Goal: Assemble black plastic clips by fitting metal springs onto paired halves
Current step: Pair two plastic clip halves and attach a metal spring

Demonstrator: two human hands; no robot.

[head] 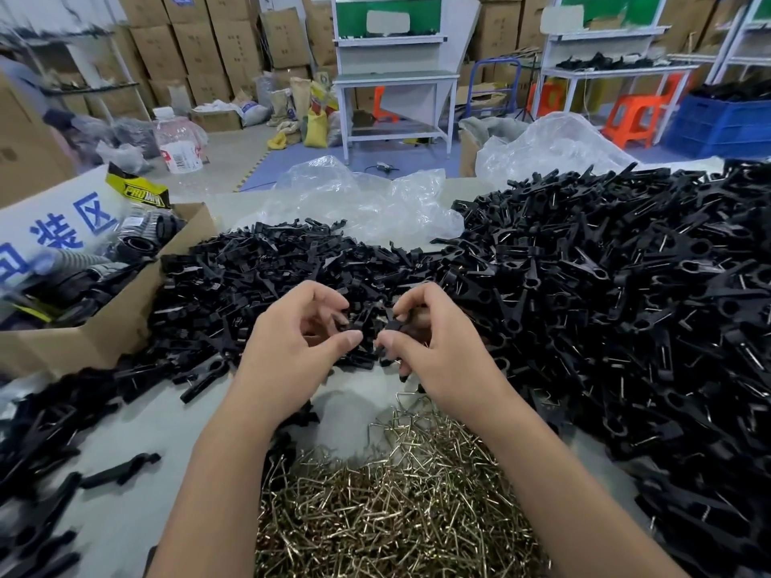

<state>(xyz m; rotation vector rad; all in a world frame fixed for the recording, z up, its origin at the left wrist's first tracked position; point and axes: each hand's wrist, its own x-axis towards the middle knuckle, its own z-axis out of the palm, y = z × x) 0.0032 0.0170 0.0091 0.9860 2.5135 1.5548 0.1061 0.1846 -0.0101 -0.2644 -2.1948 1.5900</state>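
We see both hands meeting just above the desk (125, 515), each grip narrow around a black part. The left hand (292, 348) curls its fingers and pinches a black clip half (362, 323) between thumb and fingertips. The right hand (434, 352) pinches a second black piece (394, 327), almost touching the first; how the two pieces sit against each other we cannot tell. Directly below the wrists lies a heap of metal springs (396, 515). Loose clip halves (258, 277) are piled behind and left of the hands, and a bigger mound of black clips (626, 306) rises to the right. A cardboard box (104, 327) stands at the left, with crumpled clear plastic (363, 198) behind the piles.
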